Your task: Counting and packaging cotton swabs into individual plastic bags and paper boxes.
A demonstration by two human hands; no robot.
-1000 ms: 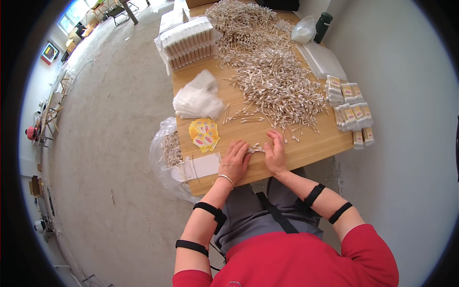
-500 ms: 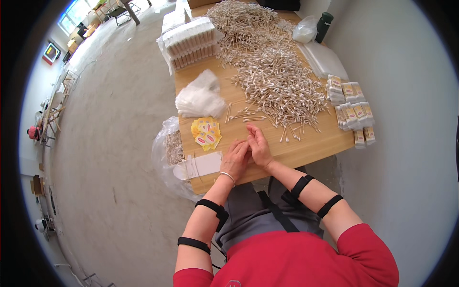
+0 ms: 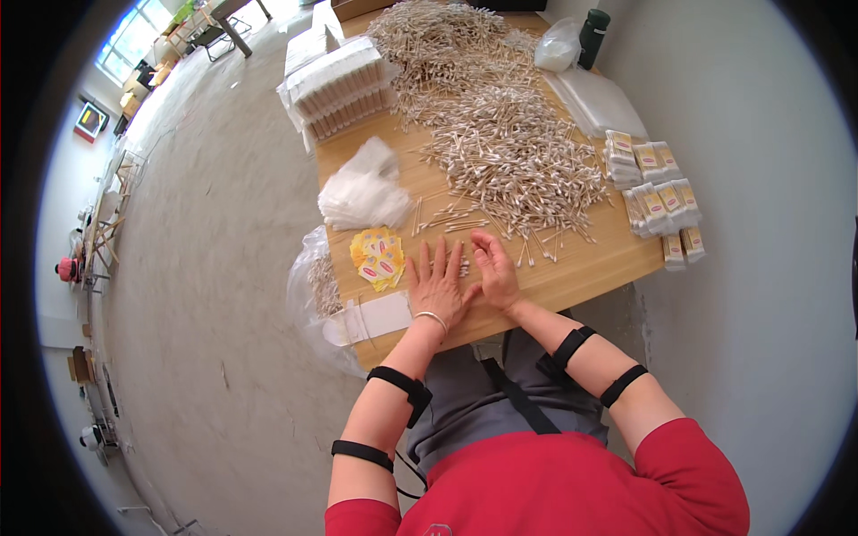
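My left hand (image 3: 436, 288) lies on the wooden table (image 3: 563, 279) near its front edge, fingers spread and stretched out. A few cotton swabs (image 3: 463, 266) show beside its fingertips, partly covered. Close on the right, my right hand (image 3: 497, 275) rests on its edge, fingers loosely curved and apart from the thumb, with nothing visible in it. The two hands almost meet at the left thumb. Beyond them several loose swabs (image 3: 456, 217) lie in front of a large heap of cotton swabs (image 3: 509, 152).
Left of my hands are yellow printed cards (image 3: 377, 257), a white strip (image 3: 380, 317) and clear plastic bags (image 3: 362, 192). Stacked swab packs (image 3: 340, 85) stand far left. Small labelled packs (image 3: 657, 205), plastic sheets (image 3: 594, 103) and a dark green bottle (image 3: 593, 37) line the right.
My left hand has opened out, its fingers spreading flat and away from my right hand. Swab tips now show between the hands. The right hand has shifted slightly right.
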